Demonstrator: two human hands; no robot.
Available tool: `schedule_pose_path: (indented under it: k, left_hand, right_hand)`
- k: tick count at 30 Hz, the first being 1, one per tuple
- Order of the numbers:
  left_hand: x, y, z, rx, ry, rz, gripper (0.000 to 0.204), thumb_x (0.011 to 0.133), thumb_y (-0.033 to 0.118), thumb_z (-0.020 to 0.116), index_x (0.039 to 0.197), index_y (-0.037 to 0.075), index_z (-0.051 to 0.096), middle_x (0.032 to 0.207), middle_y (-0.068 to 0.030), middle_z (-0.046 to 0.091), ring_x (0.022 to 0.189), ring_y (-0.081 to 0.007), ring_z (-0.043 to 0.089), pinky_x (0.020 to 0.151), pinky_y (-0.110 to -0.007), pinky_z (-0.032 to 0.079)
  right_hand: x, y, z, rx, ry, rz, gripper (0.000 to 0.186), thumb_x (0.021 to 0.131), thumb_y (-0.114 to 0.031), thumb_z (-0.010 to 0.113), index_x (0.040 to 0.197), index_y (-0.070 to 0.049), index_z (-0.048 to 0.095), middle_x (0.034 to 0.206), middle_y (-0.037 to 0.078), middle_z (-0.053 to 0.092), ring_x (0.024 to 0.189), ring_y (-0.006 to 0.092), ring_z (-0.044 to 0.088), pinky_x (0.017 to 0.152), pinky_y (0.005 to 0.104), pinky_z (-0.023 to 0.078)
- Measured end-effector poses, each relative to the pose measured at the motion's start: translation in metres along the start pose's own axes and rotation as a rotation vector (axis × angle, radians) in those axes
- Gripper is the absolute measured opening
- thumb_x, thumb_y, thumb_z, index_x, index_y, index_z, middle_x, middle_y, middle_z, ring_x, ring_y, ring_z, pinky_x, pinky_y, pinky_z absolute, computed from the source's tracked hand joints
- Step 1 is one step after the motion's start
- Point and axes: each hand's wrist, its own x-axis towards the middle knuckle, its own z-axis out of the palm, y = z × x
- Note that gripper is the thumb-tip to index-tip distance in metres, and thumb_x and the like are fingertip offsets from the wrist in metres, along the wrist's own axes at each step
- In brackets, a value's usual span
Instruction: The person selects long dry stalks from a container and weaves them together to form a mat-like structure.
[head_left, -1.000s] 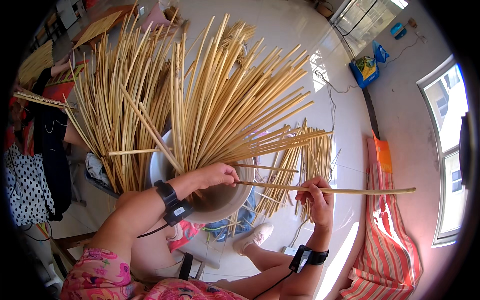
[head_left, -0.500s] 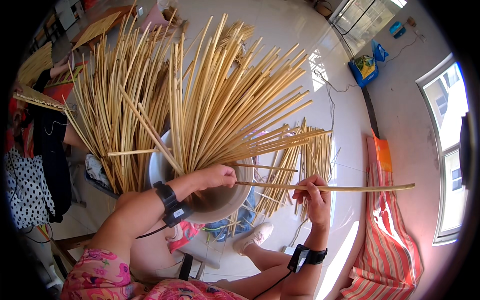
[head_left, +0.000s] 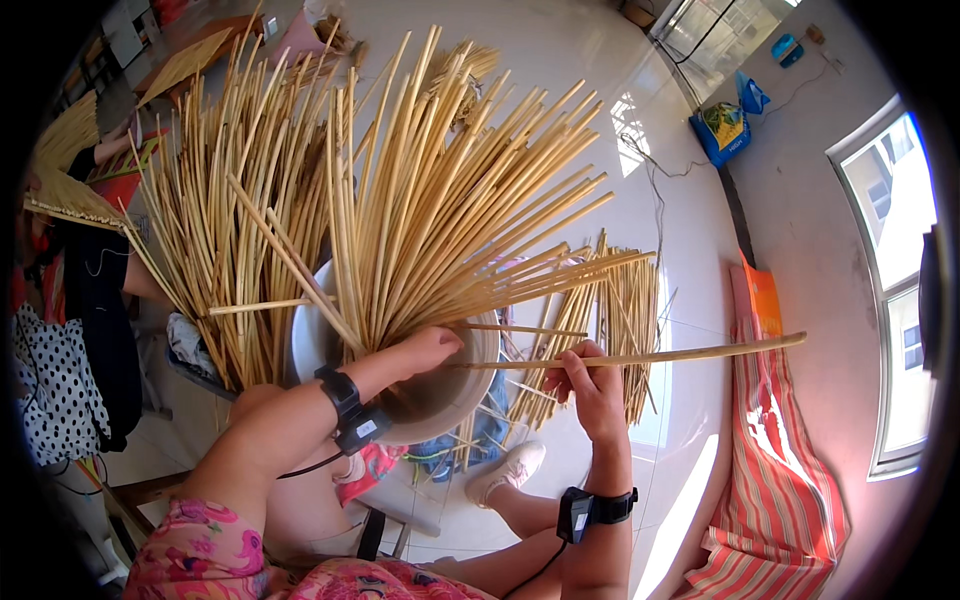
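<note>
My right hand [head_left: 590,385] grips a long pale reed stick [head_left: 720,350], which lies almost level across the front of a white bucket [head_left: 470,400]. My left hand [head_left: 430,350] is over the bucket by the stick's left end, fingers curled; whether they still pinch that end I cannot make out. Murky liquid shows low in the bucket, and a dense fan of reeds [head_left: 470,200] stands in it, spreading up and right. A second bundle of reeds [head_left: 230,210] stands to the left. A loose pile of reeds [head_left: 625,300] lies right of the bucket.
A co-worker's arm [head_left: 115,145] and woven reed mat [head_left: 70,200] are at the left, beside polka-dot cloth [head_left: 55,390]. Striped fabric [head_left: 770,470] runs along the right wall below a window [head_left: 890,230]. A blue bag [head_left: 725,135] and cables lie by the wall.
My right hand has moved left along the stick and slightly up. The stick's right end is higher and further left. My left hand has shifted slightly left.
</note>
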Motion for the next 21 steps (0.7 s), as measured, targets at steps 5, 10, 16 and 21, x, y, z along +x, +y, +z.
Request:
schedule_pose_path:
  k: [5, 10, 16, 21]
  left_hand:
    - [0.046, -0.097, -0.011, 0.879, 0.146, -0.155, 0.038, 0.086, 0.012, 0.049, 0.119, -0.006, 0.053, 0.114, -0.0239, 0.058, 0.107, -0.0372, 0.055, 0.095, -0.04, 0.041]
    - [0.041, -0.069, 0.016, 0.829, 0.381, -0.171, 0.053, 0.079, 0.011, 0.057, 0.126, -0.009, 0.041, 0.124, -0.0252, 0.051, 0.113, -0.0366, 0.053, 0.099, -0.038, 0.039]
    - [0.057, -0.105, -0.02, 0.878, -0.284, -0.047, 0.028, 0.082, 0.004, 0.05, 0.106, -0.003, 0.062, 0.105, -0.0222, 0.063, 0.102, -0.0347, 0.059, 0.089, -0.038, 0.045]
    - [-0.002, 0.005, 0.002, 0.563, -0.113, 0.173, 0.033, 0.083, 0.008, 0.05, 0.113, 0.0, 0.058, 0.102, -0.0212, 0.062, 0.097, -0.0358, 0.058, 0.087, -0.04, 0.045]
  right_hand:
    - [0.007, -0.002, 0.038, -0.135, 0.007, -0.032, 0.018, 0.096, -0.013, 0.049, 0.084, 0.001, 0.053, 0.068, 0.006, 0.061, 0.054, 0.007, 0.055, 0.046, 0.0197, 0.041]
    - [0.0, 0.006, 0.028, -0.316, 0.026, -0.081, 0.015, 0.094, -0.012, 0.052, 0.086, 0.001, 0.053, 0.07, 0.005, 0.06, 0.06, 0.0087, 0.058, 0.052, 0.0225, 0.045]
    - [0.009, 0.019, 0.044, -0.379, -0.163, -0.11, 0.015, 0.092, -0.014, 0.056, 0.093, 0.001, 0.056, 0.074, 0.004, 0.06, 0.064, 0.0089, 0.06, 0.054, 0.0233, 0.046]
    - [0.005, 0.006, 0.039, -0.222, -0.1, 0.037, 0.011, 0.089, -0.01, 0.058, 0.09, 0.001, 0.058, 0.067, 0.005, 0.059, 0.061, 0.0128, 0.056, 0.057, 0.0259, 0.044]
